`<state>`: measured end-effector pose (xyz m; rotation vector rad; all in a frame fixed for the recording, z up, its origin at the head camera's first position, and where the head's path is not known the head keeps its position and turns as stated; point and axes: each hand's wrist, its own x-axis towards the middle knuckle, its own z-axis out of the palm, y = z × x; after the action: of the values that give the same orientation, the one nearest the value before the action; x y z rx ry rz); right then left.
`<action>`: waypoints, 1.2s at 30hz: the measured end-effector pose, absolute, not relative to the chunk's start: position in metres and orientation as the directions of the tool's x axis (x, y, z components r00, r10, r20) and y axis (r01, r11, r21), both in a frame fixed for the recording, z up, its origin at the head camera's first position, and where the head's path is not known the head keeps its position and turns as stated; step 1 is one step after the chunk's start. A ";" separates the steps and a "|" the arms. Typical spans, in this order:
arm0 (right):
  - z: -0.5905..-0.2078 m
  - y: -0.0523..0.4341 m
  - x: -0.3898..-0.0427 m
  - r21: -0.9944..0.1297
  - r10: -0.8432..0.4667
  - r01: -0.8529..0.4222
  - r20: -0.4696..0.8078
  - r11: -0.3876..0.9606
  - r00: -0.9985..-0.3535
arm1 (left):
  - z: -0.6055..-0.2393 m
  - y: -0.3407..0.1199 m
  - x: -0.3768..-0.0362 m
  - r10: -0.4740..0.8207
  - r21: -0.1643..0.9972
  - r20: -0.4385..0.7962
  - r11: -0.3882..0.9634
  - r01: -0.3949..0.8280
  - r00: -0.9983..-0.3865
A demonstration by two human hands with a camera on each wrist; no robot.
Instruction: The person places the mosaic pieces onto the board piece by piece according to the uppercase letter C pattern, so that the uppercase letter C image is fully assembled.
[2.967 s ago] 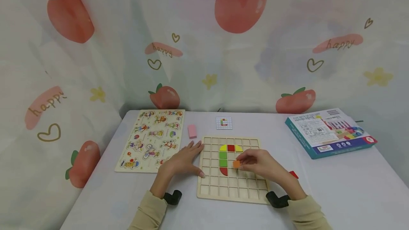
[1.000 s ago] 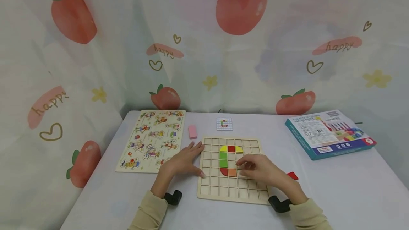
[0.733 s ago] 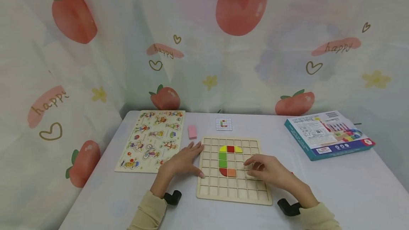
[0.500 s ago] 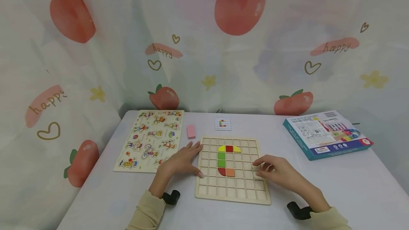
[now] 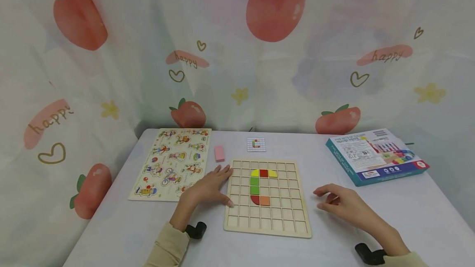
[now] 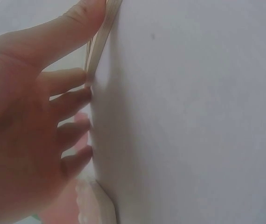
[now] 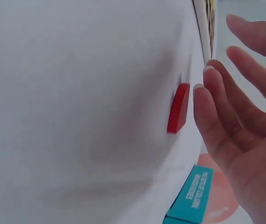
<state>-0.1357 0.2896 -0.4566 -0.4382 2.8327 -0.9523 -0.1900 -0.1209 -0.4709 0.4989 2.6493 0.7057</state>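
The left hand (image 5: 208,188) lies flat, fingers spread, against the left edge of the grid board (image 5: 268,226) at lower centre of the head view, steadying it; it holds nothing. The right hand (image 5: 343,203) hovers off the board's right side with fingers apart and relaxed, also empty. In the right wrist view its fingertips (image 7: 206,91) are just beside a red piece (image 7: 178,108) lying flat on the table (image 5: 408,209) (the hand hides this piece from the head camera).

On the board a C-like figure is partly built: yellow, red, yellow across the top, two green squares down the left, a red quarter and an orange square (image 5: 264,201) at the bottom. A small pattern card (image 5: 256,144) sits above the board.

The likely risks: the red piece is thin and flat, so a pinch could slide it along the smooth cloth instead of lifting it; and a sleeve or wrist crossing the board could knock the loose tiles out of their cells.
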 end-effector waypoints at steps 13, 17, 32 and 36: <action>-0.460 0.310 -0.134 -0.564 -0.238 -0.156 -0.076 0.811 -0.968 | -0.471 -0.123 -0.189 0.420 0.532 -0.231 0.810 0.248 -0.878; -0.459 0.313 -0.137 -0.560 -0.218 -0.117 -0.117 0.820 -0.969 | -0.471 -0.123 -0.189 0.422 0.531 -0.228 0.809 0.251 -0.878; -0.463 0.318 -0.139 -0.525 -0.194 -0.107 -0.113 0.844 -0.974 | -0.473 -0.123 -0.190 0.420 0.522 -0.231 0.814 0.253 -0.878; -0.465 0.318 -0.140 -0.523 -0.187 -0.098 -0.119 0.847 -0.975 | -0.473 -0.122 -0.191 0.419 0.527 -0.237 0.813 0.247 -0.876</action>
<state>-0.1396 0.3179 -0.4650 -0.2219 2.8582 -0.7960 -0.1907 -0.1216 -0.4725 0.5044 2.6550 0.7043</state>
